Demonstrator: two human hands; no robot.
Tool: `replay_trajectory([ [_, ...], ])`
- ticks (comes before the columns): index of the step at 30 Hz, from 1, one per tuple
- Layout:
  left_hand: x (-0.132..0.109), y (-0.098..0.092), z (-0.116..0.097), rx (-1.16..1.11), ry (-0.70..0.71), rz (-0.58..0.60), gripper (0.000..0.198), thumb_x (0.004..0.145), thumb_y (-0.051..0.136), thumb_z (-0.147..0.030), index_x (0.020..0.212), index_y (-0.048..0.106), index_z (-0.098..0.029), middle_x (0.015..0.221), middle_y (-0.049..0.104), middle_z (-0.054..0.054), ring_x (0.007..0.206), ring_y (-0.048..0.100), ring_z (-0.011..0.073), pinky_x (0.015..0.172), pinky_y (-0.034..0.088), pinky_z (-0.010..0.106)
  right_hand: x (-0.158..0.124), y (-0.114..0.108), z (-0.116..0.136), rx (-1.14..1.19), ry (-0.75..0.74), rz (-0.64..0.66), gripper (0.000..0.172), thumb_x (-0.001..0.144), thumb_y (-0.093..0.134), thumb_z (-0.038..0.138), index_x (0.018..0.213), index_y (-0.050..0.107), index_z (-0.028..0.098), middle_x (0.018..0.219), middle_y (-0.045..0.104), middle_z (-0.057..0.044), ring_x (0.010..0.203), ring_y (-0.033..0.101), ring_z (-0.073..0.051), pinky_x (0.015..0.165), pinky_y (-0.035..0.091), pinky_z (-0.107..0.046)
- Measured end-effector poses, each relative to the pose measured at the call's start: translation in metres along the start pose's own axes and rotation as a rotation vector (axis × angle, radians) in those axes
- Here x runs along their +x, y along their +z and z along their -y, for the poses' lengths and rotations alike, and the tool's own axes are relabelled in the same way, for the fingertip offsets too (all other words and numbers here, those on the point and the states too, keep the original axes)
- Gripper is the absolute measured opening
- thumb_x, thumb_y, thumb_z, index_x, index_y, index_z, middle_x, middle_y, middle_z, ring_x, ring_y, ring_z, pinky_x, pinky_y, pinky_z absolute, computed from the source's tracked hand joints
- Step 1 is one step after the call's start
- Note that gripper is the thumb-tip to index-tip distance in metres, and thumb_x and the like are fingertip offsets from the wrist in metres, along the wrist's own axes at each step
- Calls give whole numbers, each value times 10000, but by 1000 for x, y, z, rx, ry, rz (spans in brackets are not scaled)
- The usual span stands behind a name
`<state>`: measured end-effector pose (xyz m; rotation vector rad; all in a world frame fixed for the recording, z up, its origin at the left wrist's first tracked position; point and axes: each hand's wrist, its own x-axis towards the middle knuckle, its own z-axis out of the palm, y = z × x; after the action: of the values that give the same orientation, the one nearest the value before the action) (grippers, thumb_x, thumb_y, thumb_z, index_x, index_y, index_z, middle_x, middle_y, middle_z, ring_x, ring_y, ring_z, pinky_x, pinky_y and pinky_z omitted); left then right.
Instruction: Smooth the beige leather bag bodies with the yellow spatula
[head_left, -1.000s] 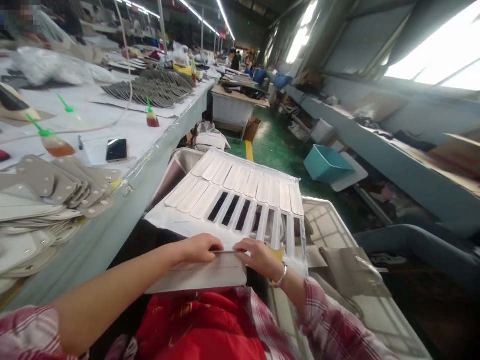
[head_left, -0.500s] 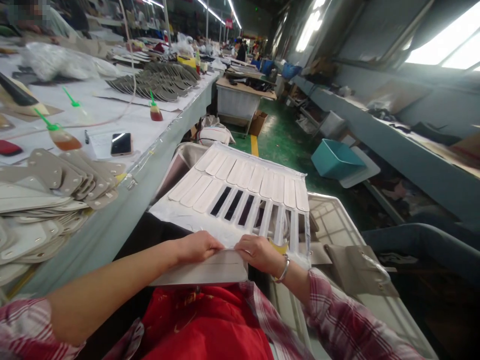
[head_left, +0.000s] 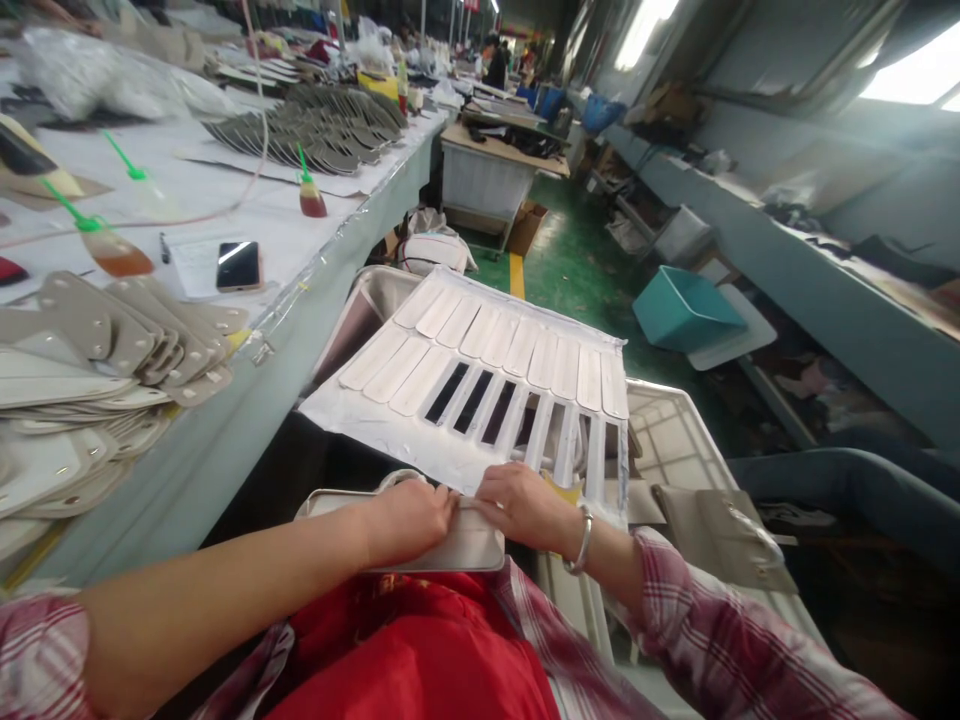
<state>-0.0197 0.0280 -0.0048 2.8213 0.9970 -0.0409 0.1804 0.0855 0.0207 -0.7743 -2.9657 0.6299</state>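
Observation:
Over my lap is an off-white flat piece [head_left: 474, 550] with a raised rim along its left edge; its exact kind I cannot make out. My left hand [head_left: 409, 522] is closed at its upper edge, and a short pale curved strap [head_left: 401, 478] shows just behind the knuckles. Close beside it, my right hand [head_left: 529, 508] pinches the same piece near its upper right, fingertips almost meeting those of the left. Just beyond lies a white board [head_left: 367, 437] with rows of pale rounded strips [head_left: 409, 372] and several open slots. Its near edge is by my right fingers.
On the left table stand stacks of grey-beige cut pieces [head_left: 142, 330], a phone [head_left: 239, 266] and green-tipped bottles [head_left: 313, 196]. A pale crate [head_left: 667, 400] with a taupe piece [head_left: 720, 540] is at right. A teal bin [head_left: 686, 310] stands farther off, near a person's leg [head_left: 847, 480].
My left hand has shifted right and a little lower, its fingers curling more. The strap and rim of the off-white piece now show. My right hand stays near its place.

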Motion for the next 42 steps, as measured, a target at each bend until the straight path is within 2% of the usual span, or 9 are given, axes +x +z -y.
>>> replay_trajectory([
  [3,0,-2,-5,125,40,34,322,841,337,-69,1090,530,-9,929,606,203,742,588,241,559,466,337,14,3,-9,269,107,49,113,796,545,218,711,580,151,705,542,-2,660,484,-98,612,349,-211],
  [5,0,-4,-7,146,46,35,313,838,332,-62,1066,538,-4,896,602,206,746,584,250,548,465,346,23,6,-12,385,112,102,70,751,584,199,702,569,152,694,530,15,653,473,-93,604,348,-202],
  [8,-3,-5,-5,142,37,24,310,823,336,-40,1052,540,4,873,599,205,739,589,255,549,471,357,34,7,-15,480,121,218,117,715,609,199,645,529,152,628,483,40,615,437,-84,576,332,-200],
  [12,-20,-1,16,1,65,-22,344,833,381,-80,1157,479,-21,1037,597,199,871,606,240,698,501,340,41,5,-19,670,247,349,140,720,620,265,743,539,153,604,461,55,564,406,-76,511,309,-194],
  [15,-35,3,31,-134,70,-44,369,849,389,-112,1213,441,-75,1098,592,161,956,596,203,779,485,282,46,7,-24,812,256,398,198,701,646,278,801,537,147,616,463,59,563,402,-71,505,308,-187],
  [22,-41,7,35,-201,67,-56,350,826,401,-70,1168,472,-80,1060,605,171,979,585,212,795,483,295,67,17,-25,916,146,452,191,730,628,296,737,525,135,602,434,67,552,361,-53,501,290,-173],
  [28,-64,2,58,-418,52,-78,351,830,423,-85,1154,518,-179,1014,641,60,924,609,160,790,476,221,74,18,-24,972,220,507,287,710,649,389,754,532,131,621,459,57,554,384,-54,495,295,-173],
  [35,-73,8,49,-168,73,-138,387,815,396,-42,1193,478,-69,1125,587,178,1031,568,222,853,480,322,92,23,-16,943,189,518,309,698,662,413,748,547,130,645,470,51,600,396,-65,538,315,-182],
  [42,-83,9,54,-199,77,-146,379,833,409,-76,1207,469,-82,1142,581,178,1062,553,225,897,461,339,115,24,2,974,129,550,238,727,633,343,720,523,132,620,443,62,591,378,-61,545,310,-184],
])
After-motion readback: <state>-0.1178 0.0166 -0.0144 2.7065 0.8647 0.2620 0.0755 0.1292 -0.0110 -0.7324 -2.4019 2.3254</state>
